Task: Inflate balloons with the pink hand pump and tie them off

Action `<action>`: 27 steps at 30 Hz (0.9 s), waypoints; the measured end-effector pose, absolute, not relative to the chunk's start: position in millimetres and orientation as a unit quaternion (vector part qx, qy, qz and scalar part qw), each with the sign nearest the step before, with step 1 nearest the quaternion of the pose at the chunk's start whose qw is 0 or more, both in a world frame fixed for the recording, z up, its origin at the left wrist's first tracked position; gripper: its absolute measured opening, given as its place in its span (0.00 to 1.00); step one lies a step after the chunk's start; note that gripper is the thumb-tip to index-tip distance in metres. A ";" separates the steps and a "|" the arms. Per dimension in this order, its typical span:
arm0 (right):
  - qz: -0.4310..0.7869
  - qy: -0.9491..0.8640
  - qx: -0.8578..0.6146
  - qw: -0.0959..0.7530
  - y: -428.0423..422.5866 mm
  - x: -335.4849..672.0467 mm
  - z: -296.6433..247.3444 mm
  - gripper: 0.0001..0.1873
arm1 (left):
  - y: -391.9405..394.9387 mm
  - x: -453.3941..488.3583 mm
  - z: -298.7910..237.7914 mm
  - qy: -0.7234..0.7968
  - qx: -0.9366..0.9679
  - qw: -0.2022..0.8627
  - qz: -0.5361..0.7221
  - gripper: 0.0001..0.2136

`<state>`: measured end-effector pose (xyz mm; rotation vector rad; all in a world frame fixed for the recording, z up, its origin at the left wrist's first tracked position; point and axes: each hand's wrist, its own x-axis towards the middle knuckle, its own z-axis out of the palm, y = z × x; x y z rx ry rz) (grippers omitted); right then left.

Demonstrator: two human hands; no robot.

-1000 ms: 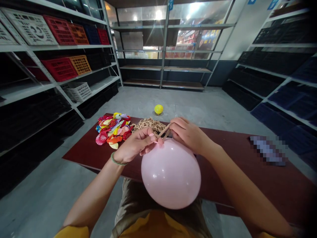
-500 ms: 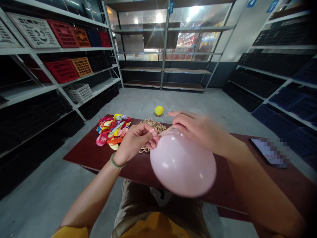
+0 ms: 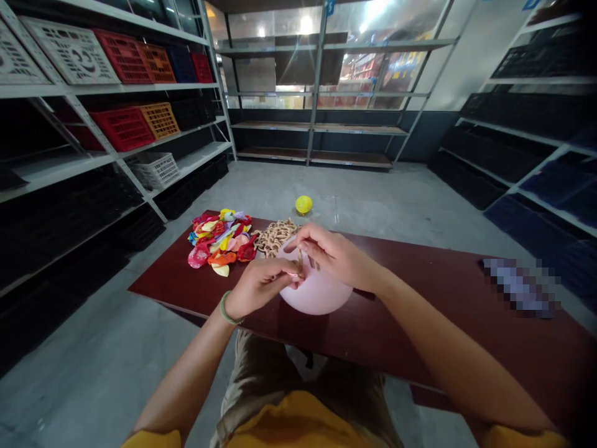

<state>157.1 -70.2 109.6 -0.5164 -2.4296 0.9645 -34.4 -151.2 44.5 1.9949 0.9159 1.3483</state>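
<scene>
— Where's the balloon (image 3: 321, 297)?

— Centre of the frame, over the bench (image 3: 429, 292), partly hidden behind the hands. The left hand (image 3: 261, 284) pinches its neck (image 3: 293, 274), thumb pressed to fingers. The right hand (image 3: 336, 256) pinches a strand of cord (image 3: 301, 256) close by. Whether the balloon rests on the bench, I can't tell from here.

— Heavy, do you think?

— Next to nothing, I'd guess; a nudge should send it swinging. The skin looks taut and smooth, so it likely gives a little, springs back and slides under a flat palm.

— Best hold, then?

— The neck, I'd say: thin, soft, easy to close on. I'd keep nails off the round part; stretched skin could burst.

— And the cord?

— Limp, by its look, like the tan heap (image 3: 274, 237) left of centre. It should slip less than rubber.
</scene>
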 end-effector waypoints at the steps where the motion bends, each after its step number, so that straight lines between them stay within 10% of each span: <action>1: 0.362 -0.883 -0.194 0.228 -69.6 154.6 105.4 0.08 | -153.4 -35.4 41.0 0.343 0.750 0.263 0.500 0.03; 13: 0.320 -0.885 -0.227 0.252 -69.1 163.1 96.1 0.07 | -153.8 -35.3 31.9 0.420 0.601 0.383 0.562 0.07; 27: 0.272 -0.890 -0.232 0.284 -79.6 214.5 86.5 0.06 | -113.9 -47.3 132.2 0.345 0.793 0.374 0.335 0.07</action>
